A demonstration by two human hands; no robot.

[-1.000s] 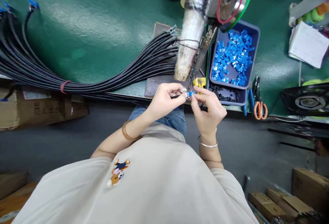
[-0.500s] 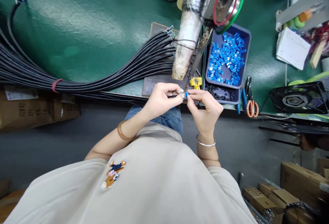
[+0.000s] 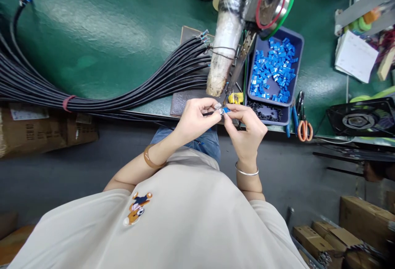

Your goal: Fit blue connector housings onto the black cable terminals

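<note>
My left hand (image 3: pixel 196 119) pinches the end of a black cable (image 3: pixel 208 114), its thin wires close to the fingertips. Between both sets of fingertips sits a small blue connector (image 3: pixel 226 110), which my right hand (image 3: pixel 246 123) grips from the other side. Wires and connector meet there, but how far in the wires sit is too small to tell. Just behind the fingers are a yellow block (image 3: pixel 235 98) and a wrapped, whitish nozzle-like tube (image 3: pixel 220 63) pointing down. More black cables (image 3: pixel 160 82) with stripped ends lie bundled to the left.
To the right stands a grey tray (image 3: pixel 300 55) of blue connectors, over a second bin (image 3: pixel 285 121) with small black parts. Orange-handled scissors (image 3: pixel 305 130), blue-handled pliers (image 3: pixel 295 120) and a black fan (image 3: pixel 361 119) lie along the table's front edge. A metal fixture (image 3: pixel 247 47) hangs overhead.
Both hands stay in nearly the same place. The blue connector shows a little more between the fingertips, and the view has shifted slightly.
</note>
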